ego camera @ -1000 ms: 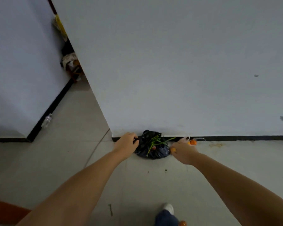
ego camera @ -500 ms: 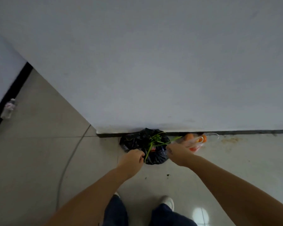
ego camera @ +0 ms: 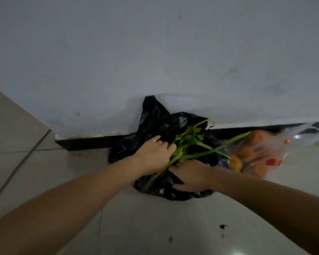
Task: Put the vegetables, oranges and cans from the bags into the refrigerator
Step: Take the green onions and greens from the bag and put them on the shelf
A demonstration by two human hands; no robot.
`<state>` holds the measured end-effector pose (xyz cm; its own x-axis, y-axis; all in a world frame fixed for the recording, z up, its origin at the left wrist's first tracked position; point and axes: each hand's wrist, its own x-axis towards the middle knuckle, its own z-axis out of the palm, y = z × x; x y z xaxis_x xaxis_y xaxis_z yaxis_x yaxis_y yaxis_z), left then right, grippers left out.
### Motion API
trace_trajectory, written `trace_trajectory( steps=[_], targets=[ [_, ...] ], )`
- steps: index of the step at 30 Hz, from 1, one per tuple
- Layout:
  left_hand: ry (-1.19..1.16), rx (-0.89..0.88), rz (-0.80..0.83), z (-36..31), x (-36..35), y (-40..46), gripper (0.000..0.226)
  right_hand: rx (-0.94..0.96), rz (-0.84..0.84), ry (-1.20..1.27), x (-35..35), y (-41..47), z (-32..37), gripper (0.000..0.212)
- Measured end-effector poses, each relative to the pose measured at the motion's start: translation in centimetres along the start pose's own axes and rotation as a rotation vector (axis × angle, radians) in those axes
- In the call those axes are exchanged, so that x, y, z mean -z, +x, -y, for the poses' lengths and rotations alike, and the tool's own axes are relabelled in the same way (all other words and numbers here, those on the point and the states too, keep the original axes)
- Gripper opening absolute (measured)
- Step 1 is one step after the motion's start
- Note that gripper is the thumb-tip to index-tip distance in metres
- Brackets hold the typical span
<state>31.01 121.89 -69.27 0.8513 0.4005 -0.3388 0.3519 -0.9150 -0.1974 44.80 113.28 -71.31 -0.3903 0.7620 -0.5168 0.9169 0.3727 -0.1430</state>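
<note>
Fingers (ego camera: 164, 144) of our left hand (ego camera: 155, 155) curl into the mouth of the black bag (ego camera: 155, 122) at the centre of the frame, closed around the base of the leafy green vegetables (ego camera: 190, 138). Our right hand (ego camera: 190, 175), just below and right of it, lies on the bag's near side with its thumb spread along the crumpled plastic; its fingers look curled onto the bag's rim and the stalk ends, though the dim light leaves us unsure whether they pinch plastic, stalks or both.

The vegetables stand out of the bag's opening, long stalks fanning toward the right of the frame and reaching over the clear bag (ego camera: 265, 153) that lies just beside the black one. Through that clear plastic we see the oranges (ego camera: 236, 162) and something red. Both bags sit on the tiled floor (ego camera: 44, 172) against the dark skirting of the wall (ego camera: 155, 52). No cans and no refrigerator are in view.

We judge this to be the very start of the task: drawing the vegetables out of the black bag, with nothing yet put away. The next move calls for our left hand to lift the bunch by its base while our right holds the bag down, so the plastic does not rise with it, and for the stalks to come clear of the clear bag without dragging it.
</note>
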Motion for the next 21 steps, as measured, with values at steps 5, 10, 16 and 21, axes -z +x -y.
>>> trace_trajectory(
  steps=[5, 10, 16, 21],
  targets=[
    [0.093, -0.038, 0.159, 3.8, -2.9, -3.7, 0.056, -0.016, 0.149, 0.028, 0.6, -1.6, 2.0, 0.058],
    [-0.047, -0.213, 0.142, 5.4, -7.3, -7.5, 0.047, -0.053, 0.418, 0.054, -2.0, -3.5, 1.7, 0.033],
    [0.204, -0.009, 0.661, 3.7, -14.9, -7.4, 0.053, -0.061, 0.802, -0.04, -2.0, -2.5, 3.5, 0.014],
    [0.282, 0.051, 0.881, 3.2, -14.4, -4.9, 0.056, 0.084, 0.478, 0.57, 7.0, 2.7, 6.0, 0.03]
  ],
)
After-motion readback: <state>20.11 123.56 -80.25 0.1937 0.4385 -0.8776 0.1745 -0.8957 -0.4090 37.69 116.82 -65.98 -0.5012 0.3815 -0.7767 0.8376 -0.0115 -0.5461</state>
